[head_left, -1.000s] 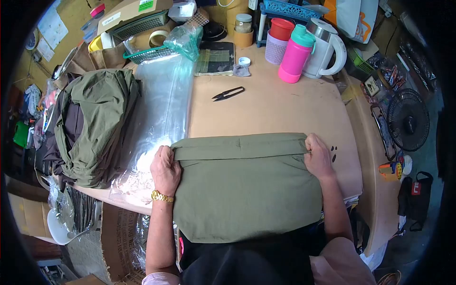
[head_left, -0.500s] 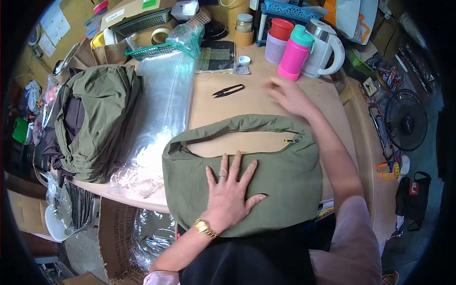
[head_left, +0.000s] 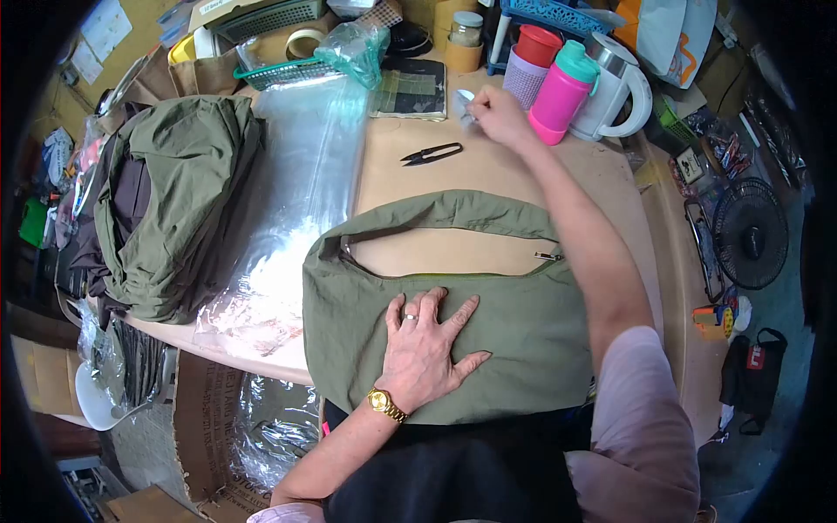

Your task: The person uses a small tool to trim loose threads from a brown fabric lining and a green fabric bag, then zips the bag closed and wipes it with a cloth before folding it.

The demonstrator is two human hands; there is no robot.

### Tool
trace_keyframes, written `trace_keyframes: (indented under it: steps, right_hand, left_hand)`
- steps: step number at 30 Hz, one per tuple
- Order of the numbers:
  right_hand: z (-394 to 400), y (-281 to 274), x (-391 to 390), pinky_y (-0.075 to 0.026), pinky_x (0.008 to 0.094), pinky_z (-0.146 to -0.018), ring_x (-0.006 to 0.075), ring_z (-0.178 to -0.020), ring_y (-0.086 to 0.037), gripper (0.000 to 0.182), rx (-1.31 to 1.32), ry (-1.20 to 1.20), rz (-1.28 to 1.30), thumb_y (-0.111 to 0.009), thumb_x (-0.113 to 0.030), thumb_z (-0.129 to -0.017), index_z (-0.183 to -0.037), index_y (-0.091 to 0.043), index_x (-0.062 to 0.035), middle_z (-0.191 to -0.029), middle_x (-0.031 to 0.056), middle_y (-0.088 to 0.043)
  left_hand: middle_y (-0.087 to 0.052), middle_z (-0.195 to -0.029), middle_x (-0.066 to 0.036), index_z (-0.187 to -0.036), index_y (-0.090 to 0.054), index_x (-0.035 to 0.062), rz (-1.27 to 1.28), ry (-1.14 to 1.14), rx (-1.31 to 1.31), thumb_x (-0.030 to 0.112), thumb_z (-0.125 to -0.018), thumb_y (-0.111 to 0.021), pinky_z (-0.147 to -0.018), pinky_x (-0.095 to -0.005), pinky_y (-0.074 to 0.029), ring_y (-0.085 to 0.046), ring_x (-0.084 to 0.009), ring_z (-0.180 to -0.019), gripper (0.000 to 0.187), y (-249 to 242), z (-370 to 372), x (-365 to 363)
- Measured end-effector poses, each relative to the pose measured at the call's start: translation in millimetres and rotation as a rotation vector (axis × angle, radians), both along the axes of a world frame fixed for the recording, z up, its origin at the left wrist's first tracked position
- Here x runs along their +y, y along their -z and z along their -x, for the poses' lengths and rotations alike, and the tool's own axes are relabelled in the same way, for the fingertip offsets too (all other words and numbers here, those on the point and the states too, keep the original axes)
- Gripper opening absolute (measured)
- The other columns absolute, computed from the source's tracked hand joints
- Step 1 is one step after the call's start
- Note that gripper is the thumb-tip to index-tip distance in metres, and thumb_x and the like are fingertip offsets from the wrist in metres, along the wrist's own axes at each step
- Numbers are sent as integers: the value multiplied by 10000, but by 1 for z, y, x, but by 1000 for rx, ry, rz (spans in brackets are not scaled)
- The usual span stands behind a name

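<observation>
An olive-green shoulder bag (head_left: 523, 340) lies flat at the table's near edge, its strap arched away from me and its zipper pull (head_left: 547, 256) at the right end of the opening. Spread over the bag's front is my left hand (head_left: 427, 344), palm down, with a ring and a gold watch. My right hand (head_left: 501, 115) reaches across to the far side, its fingers curled together beside a small clear plastic packet (head_left: 466, 112) and a white round cap. Whatever its fingertips hold is hidden. Black thread snips (head_left: 432, 155) lie between the bag and that hand.
Clear plastic sleeves (head_left: 305, 166) and a pile of olive and dark bags (head_left: 179, 200) are on the left. A pink bottle (head_left: 562, 96), a lilac cup (head_left: 526, 80) and a kettle (head_left: 602, 96) stand at the back right. A fan (head_left: 750, 231) is further right.
My right hand has moved away from me and left, to the small packet, and its fingers have closed. My left hand stays on the bag, fingers slightly more bent. The view has shifted slightly.
</observation>
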State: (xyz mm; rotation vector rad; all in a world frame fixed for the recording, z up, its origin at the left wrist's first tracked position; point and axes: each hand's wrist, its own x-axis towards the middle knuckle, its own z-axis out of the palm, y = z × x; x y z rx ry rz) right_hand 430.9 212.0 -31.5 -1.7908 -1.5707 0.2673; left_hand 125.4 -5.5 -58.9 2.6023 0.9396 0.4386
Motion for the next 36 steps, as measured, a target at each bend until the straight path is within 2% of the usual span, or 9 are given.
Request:
trace_keyframes:
  steps: [3,5,8,10,11,13,17,33,36]
  right_hand:
    - [27,-44,-86,-495,281,-662,87,-762,-620,74,287,-357,132,-675,-53,-873,-845,-615,-21,-748,44,-639]
    - [58,-47,-151,-494,270,-662,72,-773,-619,71,686,-465,237,-687,5,-851,-859,-618,-11,-821,21,-641]
    - [77,-42,-206,-499,276,-686,93,-780,-622,114,611,-396,387,-700,31,-829,-926,-644,9,-874,51,-652]
    - [80,-25,-221,-517,300,-724,177,-820,-647,179,87,-401,366,-660,49,-830,-1008,-660,29,-953,112,-643]
    - [81,-7,-223,-517,300,-724,177,-820,-647,179,86,-402,366,-660,49,-830,-1008,-660,29,-953,112,-643]
    - [85,28,-228,-524,350,-746,284,-887,-644,244,-308,-527,-85,-625,58,-805,-1044,-669,34,-1010,157,-619]
    - [99,10,-237,-476,396,-793,295,-911,-595,225,-565,-537,-61,-642,-17,-747,-969,-680,-16,-952,133,-584]
    - [111,21,-203,-455,416,-789,292,-868,-575,162,-586,-603,-86,-650,-40,-723,-884,-657,-55,-836,98,-554]
    - [114,33,-192,-458,413,-794,316,-877,-575,129,-441,-600,-147,-619,-53,-755,-879,-655,-53,-856,107,-560]
  left_hand:
    - [-455,-1344,-196,-1452,-505,186,24,7,26,647,-852,-605,-1135,-644,-213,-444,-351,-1286,763,4,0,-2]
    - [-435,-1394,-206,-1467,-484,181,0,2,51,651,-866,-583,-1143,-651,-195,-414,-356,-1334,769,6,-1,-8]
    - [-392,-1477,-219,-1491,-449,181,-5,4,94,659,-885,-548,-1152,-665,-168,-351,-366,-1412,778,6,0,-10]
    - [-370,-1510,-221,-1501,-434,186,10,11,111,663,-891,-536,-1154,-671,-160,-318,-371,-1443,781,6,0,-9]
    - [-376,-1505,-220,-1496,-441,182,8,12,97,662,-888,-540,-1152,-672,-164,-326,-367,-1436,780,6,1,-8]
    - [-381,-1499,-219,-1491,-448,179,8,10,84,662,-886,-545,-1150,-673,-168,-334,-363,-1430,780,7,2,-9]
    - [-390,-1490,-218,-1481,-462,180,1,3,55,645,-885,-561,-1142,-684,-174,-332,-356,-1428,763,11,3,-8]
    - [-398,-1469,-217,-1453,-489,166,-42,-5,56,639,-880,-576,-1142,-673,-190,-349,-364,-1415,748,11,5,-9]
    - [-403,-1464,-215,-1452,-494,167,-30,-33,58,650,-873,-577,-1145,-669,-185,-350,-364,-1413,758,10,5,-9]
